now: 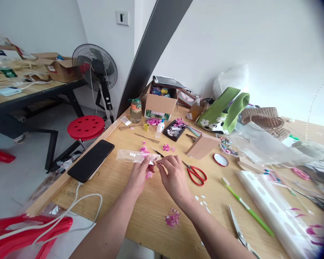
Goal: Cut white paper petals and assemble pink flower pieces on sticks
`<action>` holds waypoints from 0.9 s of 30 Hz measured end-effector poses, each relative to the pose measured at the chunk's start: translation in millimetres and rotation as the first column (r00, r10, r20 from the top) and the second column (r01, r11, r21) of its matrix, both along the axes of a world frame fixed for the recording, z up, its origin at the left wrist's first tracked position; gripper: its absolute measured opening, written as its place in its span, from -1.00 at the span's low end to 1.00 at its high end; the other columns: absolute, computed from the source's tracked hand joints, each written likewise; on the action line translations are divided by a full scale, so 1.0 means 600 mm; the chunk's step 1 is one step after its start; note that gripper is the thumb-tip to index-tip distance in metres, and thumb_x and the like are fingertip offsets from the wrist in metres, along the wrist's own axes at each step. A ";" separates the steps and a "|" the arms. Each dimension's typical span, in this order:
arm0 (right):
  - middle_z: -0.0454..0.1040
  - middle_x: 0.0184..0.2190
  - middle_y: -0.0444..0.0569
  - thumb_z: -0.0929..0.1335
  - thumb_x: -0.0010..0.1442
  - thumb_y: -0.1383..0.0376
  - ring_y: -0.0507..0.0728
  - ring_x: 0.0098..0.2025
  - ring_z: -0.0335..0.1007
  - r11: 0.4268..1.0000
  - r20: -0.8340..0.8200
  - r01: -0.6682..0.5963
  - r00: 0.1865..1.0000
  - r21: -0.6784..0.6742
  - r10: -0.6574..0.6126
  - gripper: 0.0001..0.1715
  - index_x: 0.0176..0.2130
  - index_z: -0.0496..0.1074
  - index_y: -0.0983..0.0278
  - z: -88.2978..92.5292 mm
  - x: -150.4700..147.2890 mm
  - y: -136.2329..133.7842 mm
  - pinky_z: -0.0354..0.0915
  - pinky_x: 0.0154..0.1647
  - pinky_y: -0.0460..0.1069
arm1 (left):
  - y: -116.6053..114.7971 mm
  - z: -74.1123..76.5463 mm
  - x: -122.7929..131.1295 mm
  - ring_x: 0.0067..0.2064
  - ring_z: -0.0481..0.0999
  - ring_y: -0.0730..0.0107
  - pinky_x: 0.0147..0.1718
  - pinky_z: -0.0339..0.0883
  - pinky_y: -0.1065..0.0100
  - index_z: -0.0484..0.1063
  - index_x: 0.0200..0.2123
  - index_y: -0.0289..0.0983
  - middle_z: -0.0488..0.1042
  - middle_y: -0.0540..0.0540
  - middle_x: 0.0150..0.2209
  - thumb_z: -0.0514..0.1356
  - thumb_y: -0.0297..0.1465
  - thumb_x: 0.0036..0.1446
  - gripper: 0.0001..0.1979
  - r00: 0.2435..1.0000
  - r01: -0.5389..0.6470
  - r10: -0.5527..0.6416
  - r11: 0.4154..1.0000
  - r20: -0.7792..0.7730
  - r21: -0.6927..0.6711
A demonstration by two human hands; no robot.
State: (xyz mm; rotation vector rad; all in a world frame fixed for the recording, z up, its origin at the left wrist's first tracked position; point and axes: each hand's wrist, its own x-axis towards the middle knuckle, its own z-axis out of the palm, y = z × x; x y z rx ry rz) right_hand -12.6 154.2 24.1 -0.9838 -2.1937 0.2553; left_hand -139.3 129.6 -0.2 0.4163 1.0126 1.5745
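Note:
Over the middle of the wooden table, my left hand (140,173) pinches the right end of a clear plastic bag (124,155) that carries a small white label. My right hand (173,173) is close beside it, thumb and forefinger pressed together near the bag's end. Whatever sits between those fingertips is too small to make out. Pink petal pieces (149,175) show under and around the left hand. Behind the hands lie a small pink flower (166,147) and tweezers (147,138). Red-handled scissors (196,174) rest just right of my right hand.
A black phone (91,161) with a white cable lies along the left edge. Pink scraps (172,218) are near the front. Large scissors (240,230), a green toothbrush (248,207) and a white roll (272,208) lie right. A glue bottle (160,128) and black tray (174,130) stand behind.

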 end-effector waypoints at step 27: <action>0.54 -0.41 -0.02 0.34 0.17 0.29 0.16 -0.30 0.37 0.852 -0.277 -0.073 0.957 -0.519 -0.087 -0.84 -0.40 0.50 0.24 0.011 0.004 0.008 0.27 -0.19 0.07 | -0.001 0.009 -0.008 -0.43 0.40 0.53 -0.46 0.25 0.47 0.48 -0.33 -0.29 0.45 0.00 -0.41 0.43 -0.07 -0.22 -0.52 0.998 -0.034 0.034 0.999 -0.057 -0.006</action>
